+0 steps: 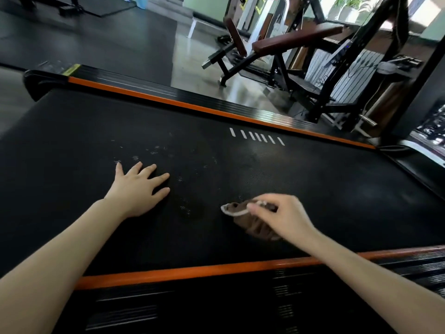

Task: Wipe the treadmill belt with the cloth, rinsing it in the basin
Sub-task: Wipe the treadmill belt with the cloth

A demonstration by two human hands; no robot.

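Right hand (284, 216) grip pinches the soft, limp brown cloth (250, 219) bunched on the belt (240, 169); left hand (137, 189) rests flat, fingers spread.

At the upper right we see an incline bench (296, 38) with brown padding on a black frame, standing on a glossy grey floor (192, 59). Black rubber mats (84, 37) cover the ground at the far left. Behind the bench we make out a white radiator (346, 75) with thin dark cables (322, 83) hanging before it. Green potted plants (349, 3) sit blurred by the window above.
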